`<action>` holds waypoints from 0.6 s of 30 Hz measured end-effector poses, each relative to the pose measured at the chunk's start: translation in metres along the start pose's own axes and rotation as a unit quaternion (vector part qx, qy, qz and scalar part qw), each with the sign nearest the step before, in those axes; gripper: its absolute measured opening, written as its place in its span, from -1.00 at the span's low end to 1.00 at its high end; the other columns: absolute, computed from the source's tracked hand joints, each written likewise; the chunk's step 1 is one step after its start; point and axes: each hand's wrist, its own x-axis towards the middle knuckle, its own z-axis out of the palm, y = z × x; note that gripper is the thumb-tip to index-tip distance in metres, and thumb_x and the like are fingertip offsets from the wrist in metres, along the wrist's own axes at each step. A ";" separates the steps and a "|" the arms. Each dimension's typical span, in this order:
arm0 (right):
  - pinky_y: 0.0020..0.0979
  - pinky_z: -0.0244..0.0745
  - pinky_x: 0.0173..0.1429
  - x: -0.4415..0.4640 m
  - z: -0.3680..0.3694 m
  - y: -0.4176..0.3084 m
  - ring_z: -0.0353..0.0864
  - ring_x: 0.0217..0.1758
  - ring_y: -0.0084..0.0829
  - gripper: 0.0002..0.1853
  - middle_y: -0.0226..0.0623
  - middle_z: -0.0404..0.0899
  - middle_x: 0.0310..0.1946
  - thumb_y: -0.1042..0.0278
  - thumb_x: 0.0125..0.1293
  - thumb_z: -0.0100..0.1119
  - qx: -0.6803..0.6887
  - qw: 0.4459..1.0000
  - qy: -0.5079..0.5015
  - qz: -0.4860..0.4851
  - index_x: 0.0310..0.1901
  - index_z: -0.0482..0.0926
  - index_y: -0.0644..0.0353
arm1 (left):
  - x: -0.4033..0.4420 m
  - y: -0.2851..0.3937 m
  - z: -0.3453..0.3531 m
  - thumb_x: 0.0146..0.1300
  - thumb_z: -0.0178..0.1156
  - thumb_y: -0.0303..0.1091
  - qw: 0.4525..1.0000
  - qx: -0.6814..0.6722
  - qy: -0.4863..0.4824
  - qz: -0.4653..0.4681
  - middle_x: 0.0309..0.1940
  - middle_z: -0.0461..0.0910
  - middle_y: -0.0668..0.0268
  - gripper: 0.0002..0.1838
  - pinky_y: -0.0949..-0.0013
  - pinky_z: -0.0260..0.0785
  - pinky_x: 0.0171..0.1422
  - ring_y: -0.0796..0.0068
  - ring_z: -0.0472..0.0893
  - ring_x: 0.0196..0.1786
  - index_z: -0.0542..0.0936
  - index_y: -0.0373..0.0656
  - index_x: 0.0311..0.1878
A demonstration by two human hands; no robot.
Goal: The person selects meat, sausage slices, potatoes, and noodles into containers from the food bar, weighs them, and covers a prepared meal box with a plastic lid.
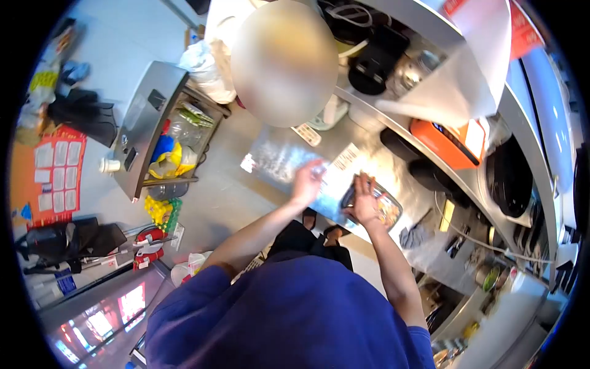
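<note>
My right hand (365, 202) lies with its fingers spread over the left part of a dark-rimmed food container (389, 212). Pieces of food show inside that container, beyond the hand. To the left, my left hand (308, 183) is over the shiny metal counter (276, 160), its fingers bent together; whatever is between them is too small to make out. A white sheet with dark print (345, 158) lies between and above both hands.
Another person stands across the counter, the head blurred. Near them lies a pale remote-like object (306, 134). An orange box (452, 142) sits on the shelf at the right. A grey cloth (416, 236) is right of the container. A small table (142, 117) stands at the left.
</note>
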 end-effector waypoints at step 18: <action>0.34 0.21 0.48 -0.069 0.007 0.126 -0.13 0.62 0.37 0.45 0.02 -0.16 0.64 -0.17 -0.37 0.72 0.035 0.971 0.047 0.230 0.61 0.01 -0.16 | 0.191 0.083 -0.261 0.34 0.36 -0.36 0.921 0.111 0.268 0.261 -0.23 0.78 0.22 -0.75 0.46 0.50 -0.04 0.56 0.68 -0.18 0.72 -0.34 -0.03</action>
